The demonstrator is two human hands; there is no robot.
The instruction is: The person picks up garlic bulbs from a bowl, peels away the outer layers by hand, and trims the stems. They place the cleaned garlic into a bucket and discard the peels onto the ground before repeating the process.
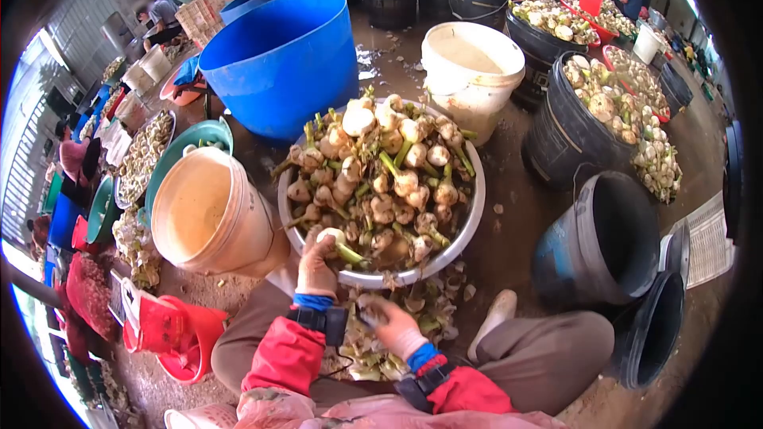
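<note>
My left hand (318,268) is closed around a pale garlic bulb (331,235) with a green stem, at the near rim of a wide metal basin (474,226). The basin is heaped with garlic bulbs (405,183), many with cut green stalks and dirty roots. Lower and to the right, my right hand (391,327) is curled, slightly blurred, with something dark at its fingers that I cannot make out. Beneath both hands, between my legs, lies a pile of peeled leaves and stalk trimmings (373,357).
A white bucket (469,83) and a big blue tub (282,71) stand beyond the basin. To the left is a cream bucket (199,210); to the right, a black bucket (596,230). Garlic-filled black tubs (548,139) stand farther right. Red containers (179,330) sit lower left. Other people sit at the far left.
</note>
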